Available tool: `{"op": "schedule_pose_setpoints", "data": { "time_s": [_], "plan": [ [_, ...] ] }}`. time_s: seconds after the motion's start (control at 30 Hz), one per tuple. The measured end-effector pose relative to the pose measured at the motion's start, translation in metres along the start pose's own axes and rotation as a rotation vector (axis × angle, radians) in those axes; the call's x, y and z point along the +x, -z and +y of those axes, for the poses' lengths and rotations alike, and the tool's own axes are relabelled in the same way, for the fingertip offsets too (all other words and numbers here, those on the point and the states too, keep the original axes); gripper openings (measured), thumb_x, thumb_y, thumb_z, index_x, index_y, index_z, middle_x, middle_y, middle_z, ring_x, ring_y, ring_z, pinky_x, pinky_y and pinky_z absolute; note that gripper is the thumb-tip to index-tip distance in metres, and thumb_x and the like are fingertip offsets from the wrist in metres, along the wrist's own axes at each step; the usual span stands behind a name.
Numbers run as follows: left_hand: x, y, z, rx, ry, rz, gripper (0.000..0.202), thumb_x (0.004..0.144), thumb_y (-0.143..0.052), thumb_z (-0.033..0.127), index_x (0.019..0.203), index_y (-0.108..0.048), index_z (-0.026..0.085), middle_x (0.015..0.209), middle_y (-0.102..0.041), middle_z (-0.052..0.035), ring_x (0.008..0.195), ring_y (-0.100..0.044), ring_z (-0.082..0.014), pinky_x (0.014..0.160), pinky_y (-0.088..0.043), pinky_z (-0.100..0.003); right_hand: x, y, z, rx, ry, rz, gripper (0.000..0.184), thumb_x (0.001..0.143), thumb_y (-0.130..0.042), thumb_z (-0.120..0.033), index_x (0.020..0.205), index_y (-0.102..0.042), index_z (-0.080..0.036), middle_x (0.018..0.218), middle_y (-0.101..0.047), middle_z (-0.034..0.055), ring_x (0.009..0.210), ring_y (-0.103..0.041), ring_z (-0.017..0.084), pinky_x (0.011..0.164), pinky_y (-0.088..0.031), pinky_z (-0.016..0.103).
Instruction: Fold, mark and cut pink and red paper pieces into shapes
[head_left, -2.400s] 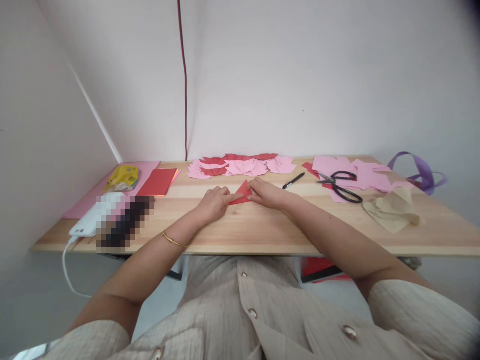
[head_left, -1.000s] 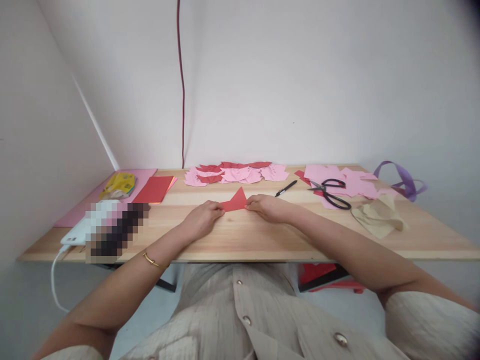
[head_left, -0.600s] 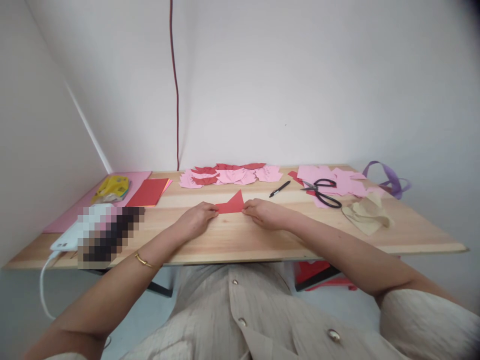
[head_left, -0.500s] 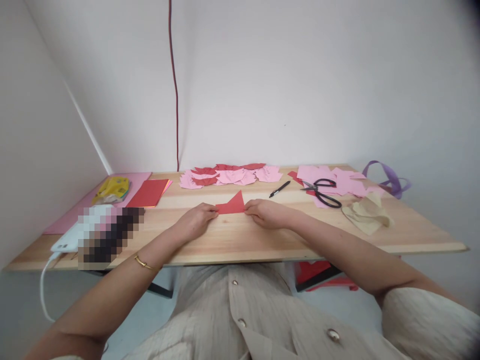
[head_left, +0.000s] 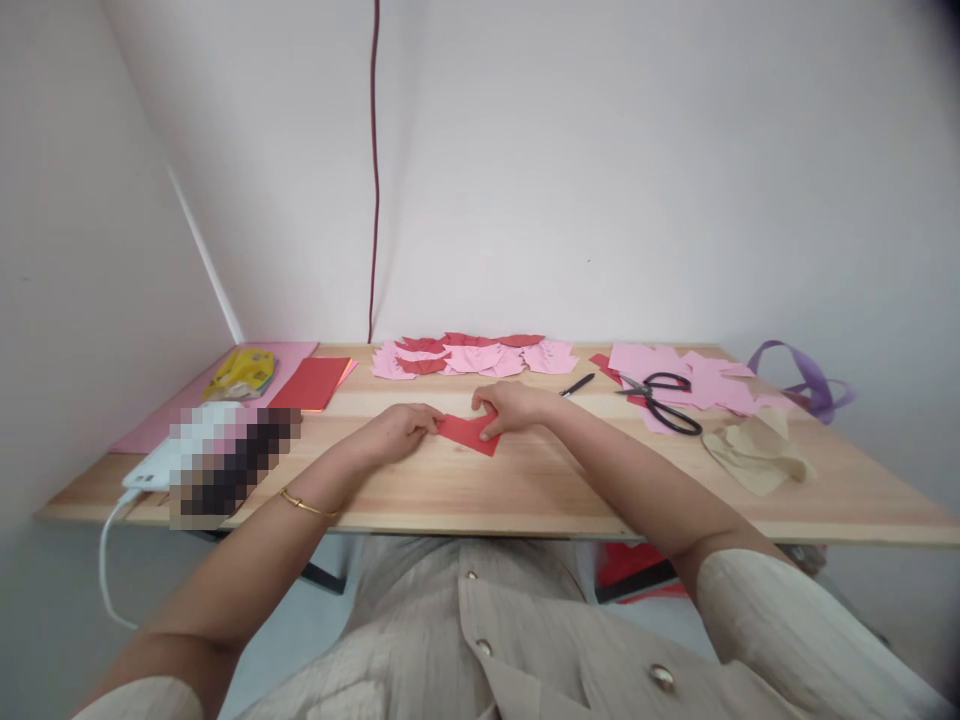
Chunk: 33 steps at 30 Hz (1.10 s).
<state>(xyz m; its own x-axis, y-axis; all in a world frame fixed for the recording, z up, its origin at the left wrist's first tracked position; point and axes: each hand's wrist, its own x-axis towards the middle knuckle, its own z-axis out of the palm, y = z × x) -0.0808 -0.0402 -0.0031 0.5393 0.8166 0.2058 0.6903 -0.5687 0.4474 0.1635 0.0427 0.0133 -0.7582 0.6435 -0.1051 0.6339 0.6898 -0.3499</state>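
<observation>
A small folded red paper (head_left: 468,433) lies flat on the wooden table (head_left: 525,480), in front of me. My left hand (head_left: 397,430) has its fingers curled and presses the paper's left corner. My right hand (head_left: 510,403) rests over the paper's far edge, with the thumb and fingers pressed on it. A gold bangle (head_left: 304,503) sits on my left wrist. Most of the paper's far side is hidden under my right hand.
Folded pink and red pieces (head_left: 472,355) lie in a row at the back. To the right are a black pen (head_left: 579,385), black scissors (head_left: 664,395), pink sheets (head_left: 705,375), a beige cloth (head_left: 757,450), a purple ribbon (head_left: 806,380). Red sheets (head_left: 311,383), a yellow packet (head_left: 241,372) lie left.
The red paper stood up as a triangle between my hands; now it lies flat with its point towards me. My right hand has moved to the paper's far edge.
</observation>
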Motion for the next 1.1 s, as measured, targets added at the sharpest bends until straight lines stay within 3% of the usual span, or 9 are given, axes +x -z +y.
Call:
{"op": "schedule_pose_setpoints", "data": {
  "time_s": [0.13, 0.2, 0.33, 0.47, 0.6, 0.67, 0.8, 0.97, 1.1],
  "plan": [
    [0.005, 0.004, -0.001, -0.250, 0.229, 0.165, 0.023, 0.076, -0.054, 0.024, 0.093, -0.069, 0.018, 0.101, -0.069, -0.0076, 0.092, -0.063, -0.0190, 0.085, -0.048, -0.033, -0.005, 0.003, 0.002, 0.187, -0.051, -0.102, 0.033, 0.060, -0.072, -0.049, 0.067, -0.059, -0.019, 0.061, -0.052, -0.0026, 0.055, -0.045, 0.011, 0.049, -0.029, 0.024],
    [0.010, 0.007, 0.003, -0.393, 0.354, 0.219, 0.031, 0.069, -0.065, 0.031, 0.096, -0.068, 0.017, 0.097, -0.069, -0.0080, 0.084, -0.063, -0.0194, 0.077, -0.049, -0.032, -0.010, 0.005, 0.003, 0.327, -0.050, -0.091, 0.036, 0.063, -0.070, -0.051, 0.060, -0.055, -0.018, 0.054, -0.045, -0.0045, 0.051, -0.039, 0.009, 0.047, -0.026, 0.023],
    [0.025, 0.008, 0.018, -0.749, 0.472, 0.115, 0.040, 0.060, -0.076, 0.037, 0.092, -0.067, 0.014, 0.078, -0.066, -0.0048, 0.065, -0.059, -0.0142, 0.060, -0.045, -0.026, -0.015, 0.004, 0.004, 0.585, -0.086, 0.041, 0.035, 0.062, -0.070, -0.051, 0.067, -0.061, -0.018, 0.059, -0.050, -0.0043, 0.055, -0.044, 0.010, 0.050, -0.030, 0.022],
    [0.041, 0.001, 0.032, -0.978, 0.481, 0.281, 0.028, 0.060, -0.076, 0.036, 0.067, -0.061, 0.014, 0.069, -0.061, -0.0020, 0.064, -0.057, -0.0113, 0.063, -0.044, -0.025, -0.015, -0.003, 0.000, 0.779, -0.065, 0.106, 0.033, 0.062, -0.072, -0.046, 0.080, -0.067, -0.019, 0.075, -0.063, -0.0019, 0.067, -0.055, 0.013, 0.059, -0.040, 0.023],
    [0.052, -0.008, 0.041, -1.116, 0.514, 0.402, 0.024, 0.060, -0.074, 0.031, 0.071, -0.061, 0.014, 0.073, -0.064, -0.0030, 0.066, -0.059, -0.0122, 0.068, -0.046, -0.028, -0.017, -0.003, -0.009, 0.832, 0.027, 0.054, 0.032, 0.061, -0.075, -0.042, 0.082, -0.066, -0.019, 0.082, -0.066, -0.0005, 0.076, -0.059, 0.015, 0.068, -0.046, 0.026],
    [0.054, -0.013, 0.043, -1.131, 0.492, 0.442, 0.023, 0.061, -0.073, 0.030, 0.070, -0.061, 0.014, 0.071, -0.064, -0.0022, 0.065, -0.058, -0.0120, 0.068, -0.047, -0.029, -0.017, -0.001, -0.013, 0.850, 0.042, 0.121, 0.035, 0.063, -0.075, -0.042, 0.087, -0.065, -0.020, 0.083, -0.065, 0.0008, 0.078, -0.058, 0.016, 0.070, -0.046, 0.027],
    [0.056, -0.021, 0.043, -1.086, 0.381, 0.399, 0.022, 0.062, -0.072, 0.030, 0.067, -0.058, 0.014, 0.067, -0.061, -0.0005, 0.062, -0.057, -0.0112, 0.065, -0.044, -0.026, -0.014, 0.000, -0.017, 0.869, -0.023, 0.362, 0.032, 0.069, -0.069, -0.046, 0.082, -0.062, -0.018, 0.076, -0.060, -0.0002, 0.068, -0.052, 0.012, 0.064, -0.041, 0.025],
    [0.054, -0.034, 0.039, -1.076, 0.368, 0.415, 0.019, 0.064, -0.069, 0.028, 0.066, -0.055, 0.015, 0.060, -0.056, 0.0032, 0.054, -0.050, -0.0087, 0.057, -0.039, -0.023, -0.009, -0.005, -0.020, 0.978, -0.025, 0.461, 0.031, 0.066, -0.070, -0.045, 0.069, -0.058, -0.016, 0.067, -0.053, -0.0033, 0.061, -0.047, 0.010, 0.060, -0.036, 0.024],
    [0.050, -0.035, 0.040, -1.046, 0.408, 0.431, 0.017, 0.062, -0.068, 0.025, 0.062, -0.054, 0.015, 0.057, -0.056, 0.0034, 0.052, -0.048, -0.0088, 0.055, -0.036, -0.022, -0.005, -0.006, -0.020, 1.237, -0.032, 0.556, 0.032, 0.063, -0.074, -0.042, 0.067, -0.054, -0.017, 0.062, -0.053, -0.0048, 0.058, -0.047, 0.009, 0.059, -0.037, 0.025]
  ]
}}
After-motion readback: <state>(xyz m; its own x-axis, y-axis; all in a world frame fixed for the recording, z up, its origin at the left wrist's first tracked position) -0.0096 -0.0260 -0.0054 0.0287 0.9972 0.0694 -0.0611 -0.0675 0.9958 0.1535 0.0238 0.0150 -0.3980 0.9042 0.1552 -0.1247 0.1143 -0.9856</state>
